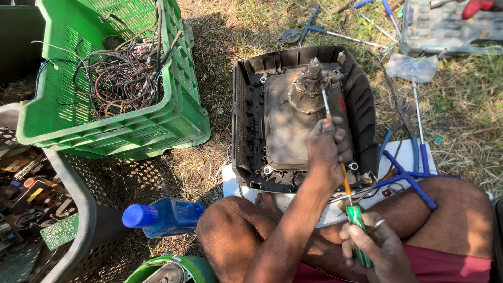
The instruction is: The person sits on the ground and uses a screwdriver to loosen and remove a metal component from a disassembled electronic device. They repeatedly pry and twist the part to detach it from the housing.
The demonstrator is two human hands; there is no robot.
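A dark plastic television housing (362,105) lies face down on the ground between my knees, with a grey picture tube (285,123) inside it. The tube's neck and yoke (309,86) point upward. A long screwdriver (346,183) with an orange shaft and a green handle reaches from my lap to the yoke. My left hand (326,149) is wrapped around the middle of the shaft, above the tube. My right hand (374,249), with a ring on one finger, grips the green handle near my thigh.
A green crate (175,118) full of tangled wires stands at the left, above a grey basket (78,199) of circuit boards. A blue bottle (167,215) lies by my left knee. Blue T-handle wrenches (408,181) lie at the right, and a grey tool case (445,31) sits at the top right.
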